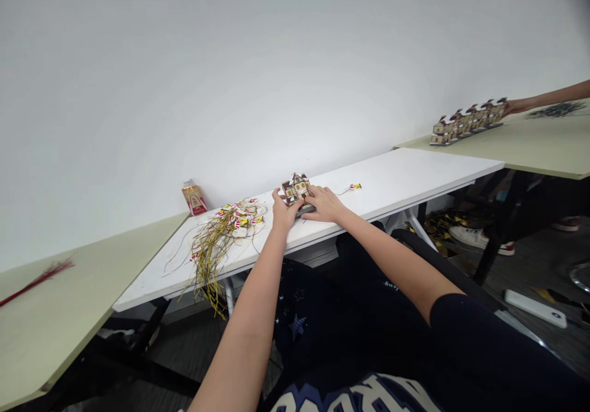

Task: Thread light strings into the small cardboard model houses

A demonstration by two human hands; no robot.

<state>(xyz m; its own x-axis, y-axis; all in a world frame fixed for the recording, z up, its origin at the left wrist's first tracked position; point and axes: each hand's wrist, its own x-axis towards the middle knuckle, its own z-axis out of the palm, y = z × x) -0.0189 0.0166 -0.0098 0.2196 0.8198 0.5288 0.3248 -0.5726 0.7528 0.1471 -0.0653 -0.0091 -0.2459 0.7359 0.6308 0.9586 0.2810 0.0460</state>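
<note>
Holding: small model house [297,186], upright in both hands, over the near part of the white desk [415,169]; whether its full base bears on the desk, cannot tell.
Step in hand: looks like close finger work low on the front, or steadying; exact action hidden by the fingers.
Left hand [283,213]: fingers up around the house's left side, thumb reaching across the lower front. Grip narrow, closed in on the house.
Right hand [326,205]: bent over the right side, fingertips at the lower front near the left thumb. Grip likewise narrow, on the same house.
Next move calls for: in my judgement, light pressure and a level base, one hand bracing while the other adjusts; roof details look easy to knock.
Loose ornament [355,186]: red, white and yellow, thin wire attached, right of the hands.
Wired bundle [212,240]: similar ornaments, yellowish strands hanging over the front edge, left of the hands.
Carton [194,198]: behind the bundle, by the wall.
Row of houses [468,122]: similar models on the pale right-hand desk [544,147], another person's hand [519,106] at the far end.
Red strands [50,270]: on the pale left-hand desk [92,283].
</note>
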